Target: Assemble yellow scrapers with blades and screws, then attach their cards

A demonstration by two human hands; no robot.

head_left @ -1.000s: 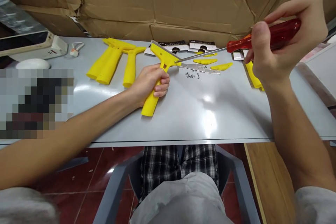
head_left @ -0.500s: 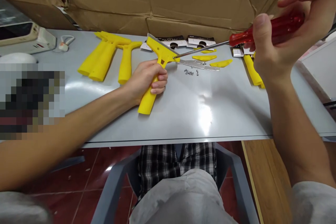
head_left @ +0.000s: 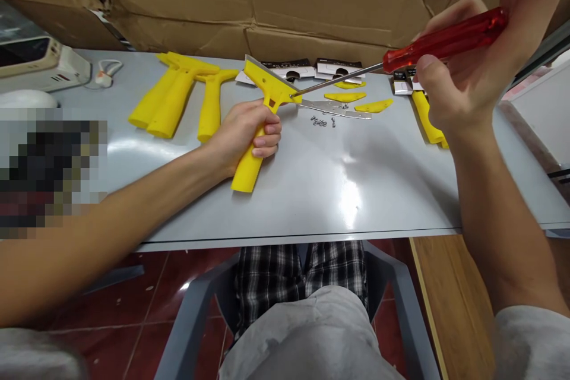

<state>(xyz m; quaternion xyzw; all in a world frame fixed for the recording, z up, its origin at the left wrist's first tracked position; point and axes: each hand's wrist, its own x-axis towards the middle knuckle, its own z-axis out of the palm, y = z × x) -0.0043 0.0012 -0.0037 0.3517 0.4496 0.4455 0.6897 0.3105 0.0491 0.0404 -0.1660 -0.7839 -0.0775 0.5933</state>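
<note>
My left hand (head_left: 256,133) is wrapped round the handle of a yellow scraper (head_left: 248,169), whose head carries a metal blade along its upper edge. A red-handled screwdriver (head_left: 445,41) is in my right hand (head_left: 463,83), its handle lying between the thumb and loosely spread fingers. Its tip meets a screw spot near the right end of the scraper head. Just right of the head lie loose metal blades (head_left: 332,108), several small screws (head_left: 320,122) and yellow curved plastic pieces (head_left: 345,97).
More yellow scrapers (head_left: 171,98) lie at the left, and yellow handles (head_left: 427,119) at the right. Black-and-white packages (head_left: 338,68) stand along the cardboard (head_left: 312,6) at the back. A white device (head_left: 57,59) sits far left on the grey table (head_left: 303,202).
My right hand has turned and its fingers have loosened and spread round the screwdriver handle. The tip stays at the same spot on the scraper, which my left hand still grips.
</note>
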